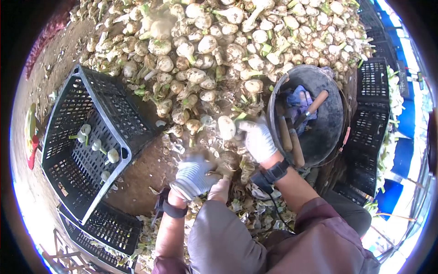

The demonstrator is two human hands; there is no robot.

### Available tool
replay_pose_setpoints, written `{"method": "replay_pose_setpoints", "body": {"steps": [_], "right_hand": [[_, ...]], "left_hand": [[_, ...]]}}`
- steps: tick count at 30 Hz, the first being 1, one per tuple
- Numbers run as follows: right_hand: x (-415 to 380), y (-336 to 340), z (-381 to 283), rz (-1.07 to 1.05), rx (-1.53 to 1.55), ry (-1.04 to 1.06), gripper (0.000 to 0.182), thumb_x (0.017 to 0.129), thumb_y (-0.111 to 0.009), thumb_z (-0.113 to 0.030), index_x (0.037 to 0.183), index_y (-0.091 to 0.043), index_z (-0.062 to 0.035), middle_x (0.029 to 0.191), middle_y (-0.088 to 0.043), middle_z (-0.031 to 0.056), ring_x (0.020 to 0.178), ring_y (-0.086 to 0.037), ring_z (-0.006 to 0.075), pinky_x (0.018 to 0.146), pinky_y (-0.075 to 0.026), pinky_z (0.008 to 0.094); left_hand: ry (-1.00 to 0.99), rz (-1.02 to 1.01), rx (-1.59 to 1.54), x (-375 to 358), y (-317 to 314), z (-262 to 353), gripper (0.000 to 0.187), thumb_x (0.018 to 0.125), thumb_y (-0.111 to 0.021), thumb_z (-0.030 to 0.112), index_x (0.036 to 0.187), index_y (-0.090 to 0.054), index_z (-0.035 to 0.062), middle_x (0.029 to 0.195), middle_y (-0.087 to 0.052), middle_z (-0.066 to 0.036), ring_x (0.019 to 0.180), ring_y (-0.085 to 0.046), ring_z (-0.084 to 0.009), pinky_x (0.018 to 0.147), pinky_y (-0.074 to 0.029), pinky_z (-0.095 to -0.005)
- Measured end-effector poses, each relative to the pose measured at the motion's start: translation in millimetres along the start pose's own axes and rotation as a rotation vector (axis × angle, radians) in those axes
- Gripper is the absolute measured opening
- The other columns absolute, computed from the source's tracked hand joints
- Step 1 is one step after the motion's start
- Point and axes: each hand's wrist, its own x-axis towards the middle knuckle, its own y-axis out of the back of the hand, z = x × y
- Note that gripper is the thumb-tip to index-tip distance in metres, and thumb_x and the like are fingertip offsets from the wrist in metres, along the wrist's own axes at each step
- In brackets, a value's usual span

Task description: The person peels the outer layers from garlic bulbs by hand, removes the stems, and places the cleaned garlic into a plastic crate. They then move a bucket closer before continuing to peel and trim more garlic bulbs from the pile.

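My right hand (259, 140), in a white glove, is beside the black bucket. Its fingertips are closed at the short green stem of a cleaned white garlic bulb (226, 128). My left hand (194, 177), in a striped white glove, is low in front of my knee and smeared by motion. Its fingers cannot be made out. Close to its fingertips lies a brownish bulb-like shape (228, 160), also blurred. A large heap of soil-stained garlic bulbs (196, 75) with cut stems spreads beyond both hands.
Left of me a black plastic crate (132, 102) holds several cleaned bulbs (96, 144). Another crate (107, 228) is below it. On the right, a bucket (331, 141) contains wooden-handled tools (318, 101) and a bluish cloth (299, 101). Black crates (365, 132) line the right side. Peelings (248, 205) litter the ground.
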Motion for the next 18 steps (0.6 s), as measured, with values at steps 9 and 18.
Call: {"method": "replay_pose_setpoints", "body": {"steps": [9, 18], "right_hand": [[-17, -23, 4, -0.088, -1.004, 0.683, 0.022, 0.075, -0.064, 0.002, 0.096, -0.063, -0.0015, 0.090, -0.064, 0.0088, 0.075, -0.061, 0.0170, 0.066, -0.048, 0.0266], [-20, -31, 6, -0.224, -1.214, 0.921, 0.027, 0.068, -0.068, -0.003, 0.093, -0.062, -0.0051, 0.084, -0.061, 0.0141, 0.072, -0.060, 0.0330, 0.063, -0.050, 0.0371]], "left_hand": [[0.661, 0.437, -1.583, 21, -6, 4, 0.032, 0.085, -0.056, 0.006, 0.116, -0.051, -0.0009, 0.087, -0.063, -0.009, 0.069, -0.063, -0.0170, 0.058, -0.056, -0.0283], [0.687, 0.429, -1.460, 29, -3, 1, 0.031, 0.082, -0.052, 0.003, 0.110, -0.055, -0.0083, 0.088, -0.064, -0.014, 0.066, -0.065, -0.0201, 0.059, -0.058, -0.0308]]}}
